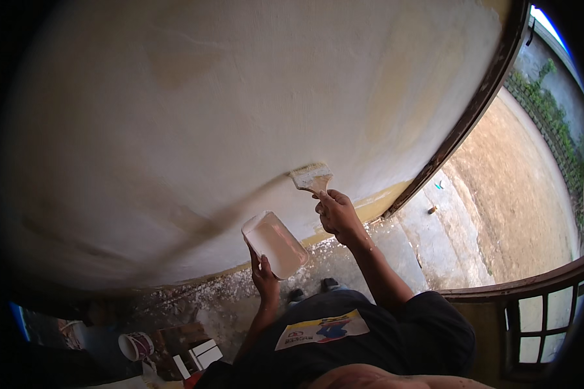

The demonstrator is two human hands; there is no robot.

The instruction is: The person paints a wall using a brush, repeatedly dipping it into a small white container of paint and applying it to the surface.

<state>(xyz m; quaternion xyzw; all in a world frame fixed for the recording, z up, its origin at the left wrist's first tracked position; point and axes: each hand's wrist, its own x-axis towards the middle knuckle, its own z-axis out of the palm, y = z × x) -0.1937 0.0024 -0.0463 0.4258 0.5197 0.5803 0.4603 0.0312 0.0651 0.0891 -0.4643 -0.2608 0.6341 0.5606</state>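
Observation:
My right hand [338,214] grips the handle of a wide, flat paintbrush [311,177]. Its bristles, coated with pale paint, are at the wall; whether they touch it I cannot tell. Down and to the left, my left hand [264,274] holds a shallow rectangular paint tray [278,245], tilted, with whitish paint inside. Before me rises the wall [253,112], covered unevenly in white, with yellowish patches showing through. A yellow strip [384,197] runs along its lower right edge.
Paint spatters mark the concrete floor [224,296] along the wall base. A dark wooden door frame [460,126] borders the wall at right, opening onto a yard [511,189]. Behind on the left are a paint bucket [136,346] and white boxes [206,354]. A paned window [545,321] is lower right.

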